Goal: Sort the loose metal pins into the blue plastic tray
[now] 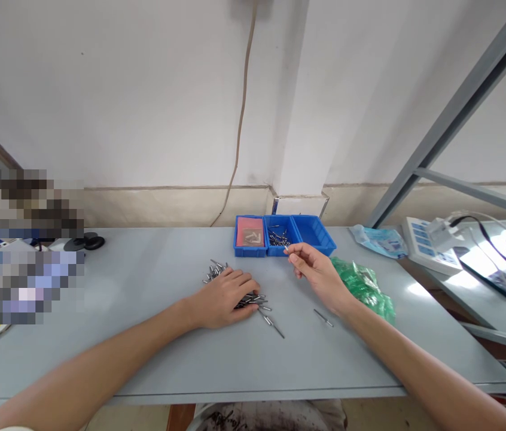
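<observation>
In the middle of the surface, a heap of pins lies under and around the left hand, their long axes running every which way. One pin at the heap's near right edge slants from far left to near right, its thin end towards the near right. Further right, a loose pin lies on the same slant, its thicker end at the near right. The pins are slim, straight and shiny silver-grey, thicker over part of their length.

The right hand's grip is pinched shut on a small metal piece, apparently a pin, near the middle tray; its direction is too hidden to tell. The left grip is loosely curved, palm down, thumb apart from the fingers; whether it has hold of any pins I cannot tell, as the hand covers the heap's middle.

At the far side stand the left tray, with pink lining and a clear bag, the middle tray, holding more pins, and the right tray, all blue. The right forearm passes just in front of a green bag; a blue packet lies beyond.
</observation>
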The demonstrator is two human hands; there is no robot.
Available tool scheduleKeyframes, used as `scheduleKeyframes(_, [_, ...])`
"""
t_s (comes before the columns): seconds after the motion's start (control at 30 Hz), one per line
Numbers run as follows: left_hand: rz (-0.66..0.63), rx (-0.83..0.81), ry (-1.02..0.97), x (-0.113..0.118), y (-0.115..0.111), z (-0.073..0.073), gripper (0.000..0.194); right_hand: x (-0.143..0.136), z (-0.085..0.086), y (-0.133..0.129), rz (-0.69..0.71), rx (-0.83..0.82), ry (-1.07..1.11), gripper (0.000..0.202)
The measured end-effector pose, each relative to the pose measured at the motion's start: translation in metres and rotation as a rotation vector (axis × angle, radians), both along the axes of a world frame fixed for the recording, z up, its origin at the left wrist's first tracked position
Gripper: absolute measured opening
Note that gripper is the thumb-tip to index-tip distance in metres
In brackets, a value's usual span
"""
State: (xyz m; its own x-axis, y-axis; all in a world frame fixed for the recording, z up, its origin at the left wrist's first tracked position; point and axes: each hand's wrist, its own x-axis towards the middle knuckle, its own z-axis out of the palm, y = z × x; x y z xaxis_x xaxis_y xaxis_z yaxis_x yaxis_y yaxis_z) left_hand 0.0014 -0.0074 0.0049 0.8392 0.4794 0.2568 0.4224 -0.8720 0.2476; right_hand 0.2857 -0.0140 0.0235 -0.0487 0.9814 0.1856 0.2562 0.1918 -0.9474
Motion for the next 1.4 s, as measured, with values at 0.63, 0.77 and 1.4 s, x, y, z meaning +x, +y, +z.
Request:
scheduleKeyframes(0.63, [0.001,-0.018,0.005,-0.0007,0.0001,-0.0007,0.019,0.0010,-0.0016,-0.0001,-0.058,0.137,-0.110,0.021])
scheduleKeyframes(0.77, [0.001,-0.023,0.005,-0.0008,0.0001,0.0002,0.019,-0.0009,-0.0013,-0.0018,-0.076,0.186,-0.151,0.016])
scheduleKeyframes(1.4, [0.000,-0.012,-0.004,-0.0013,0.0006,-0.0026,0.019,-0.0015,0.0063,-0.0028,0.025,-0.043,0.102,0.034])
